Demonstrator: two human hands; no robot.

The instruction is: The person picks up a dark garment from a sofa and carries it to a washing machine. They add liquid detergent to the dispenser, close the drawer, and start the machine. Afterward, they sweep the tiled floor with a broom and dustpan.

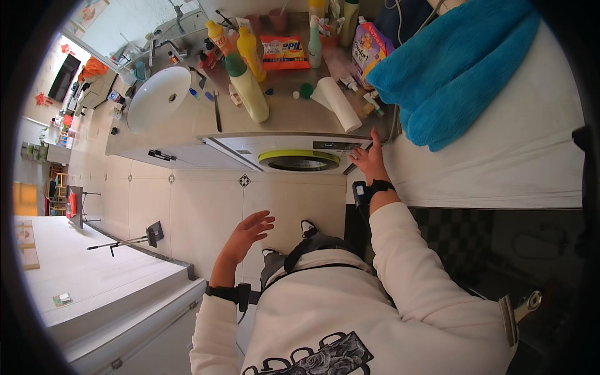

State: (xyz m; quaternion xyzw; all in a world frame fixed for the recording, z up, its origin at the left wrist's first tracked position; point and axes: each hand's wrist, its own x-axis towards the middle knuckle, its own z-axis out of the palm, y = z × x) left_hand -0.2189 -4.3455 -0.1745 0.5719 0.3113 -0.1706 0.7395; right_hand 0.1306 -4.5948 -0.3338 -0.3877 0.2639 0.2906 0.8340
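My right hand [368, 157] is at the right end of the front-loading washing machine's control panel [329, 146], thumb raised and fingers spread at the panel's edge. Whether a fingertip presses on it, I cannot tell. The machine's round door [299, 161], with a lime-green ring, looks closed. Over the tiled floor [211, 201] hangs my left hand [251, 234], empty, its fingers apart and slightly bent. Above the machine runs a grey countertop [290, 115], where a white paper roll [338, 104] lies near the front edge. A pale yellow bottle with a green cap [247, 86] stands left of it.
An oval white washbasin [160, 99] is set in the counter's left part. Yellow bottles [251, 52], an orange detergent packet [285, 52] and a purple Comfort pouch [370, 51] crowd the back. A blue towel [454, 70] drapes over the white surface at right. A tripod-like stand [153, 234] is at left.
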